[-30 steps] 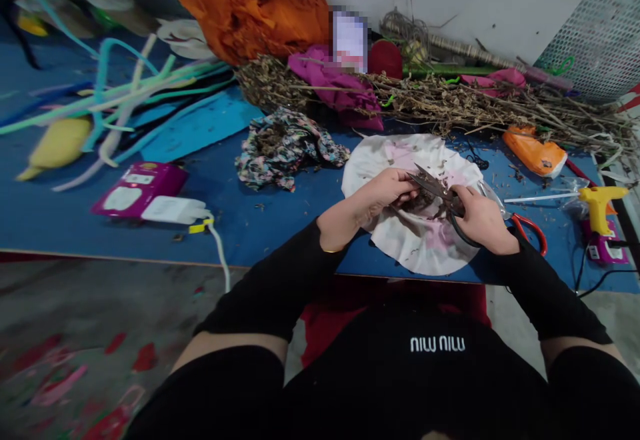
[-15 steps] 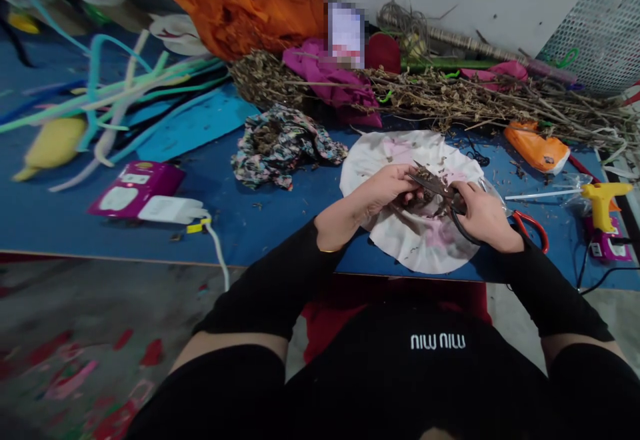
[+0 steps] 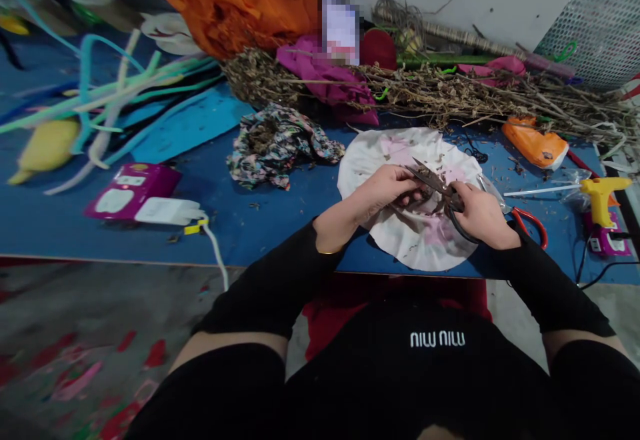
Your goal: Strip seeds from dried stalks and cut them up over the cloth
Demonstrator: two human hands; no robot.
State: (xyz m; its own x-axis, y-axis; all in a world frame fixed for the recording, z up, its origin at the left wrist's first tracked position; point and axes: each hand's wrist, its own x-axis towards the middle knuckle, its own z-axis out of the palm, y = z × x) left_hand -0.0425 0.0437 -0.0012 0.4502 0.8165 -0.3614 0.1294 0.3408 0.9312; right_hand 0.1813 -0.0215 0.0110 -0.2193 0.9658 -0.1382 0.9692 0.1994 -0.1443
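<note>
Over a round white and pink cloth [image 3: 400, 247], my right hand [image 3: 480, 215] grips a pair of dark-handled scissors [image 3: 434, 181], their blades pointing up and left. My left hand [image 3: 390, 190] is closed on dried brown plant bits, right beside the blades; its fingers hide part of the bunch. Crumbled dry leaves [image 3: 423, 205] lie on the cloth beneath both hands. Just right of my right hand, a red-handled tool [image 3: 533, 225] rests on the blue table.
Dry stalks [image 3: 450, 97] lie along the back. A floral cloth [image 3: 285, 147] holds brown bits. Foam-like strips [image 3: 115, 93] and a purple box [image 3: 135, 193] with a white plug are at left. A yellow glue gun [image 3: 603, 193] stands right, near an orange and white packet [image 3: 535, 143].
The scissor blades look more parted than before. Both hands stay nearly in place, and the view has shifted slightly.
</note>
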